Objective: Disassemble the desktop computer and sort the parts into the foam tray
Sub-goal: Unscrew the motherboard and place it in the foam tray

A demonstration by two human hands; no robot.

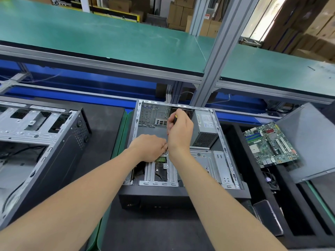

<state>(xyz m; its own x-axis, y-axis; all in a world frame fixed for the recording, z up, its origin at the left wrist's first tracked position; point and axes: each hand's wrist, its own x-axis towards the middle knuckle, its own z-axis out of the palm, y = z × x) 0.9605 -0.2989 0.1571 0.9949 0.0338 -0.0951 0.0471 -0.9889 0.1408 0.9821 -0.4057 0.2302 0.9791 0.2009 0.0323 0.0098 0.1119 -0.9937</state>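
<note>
The open grey metal desktop computer case (150, 130) lies on its side. Inside the case, the right hand (179, 132) grips an upright black-and-yellow-handled screwdriver (175, 120). The left hand (149, 148) curls its fingers at the tip, and I cannot tell whether they hold anything. Right of the case, a green motherboard (270, 144) lies in the black foam tray (233, 147).

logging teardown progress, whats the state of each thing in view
computer case: open, lying on its side
power supply: mounted in the case
hard drive: in its cage
motherboard: out, lying in the foam tray
screwdriver: upright, gripped by right hand
left hand: at the cage by the tip, grip hidden
</note>
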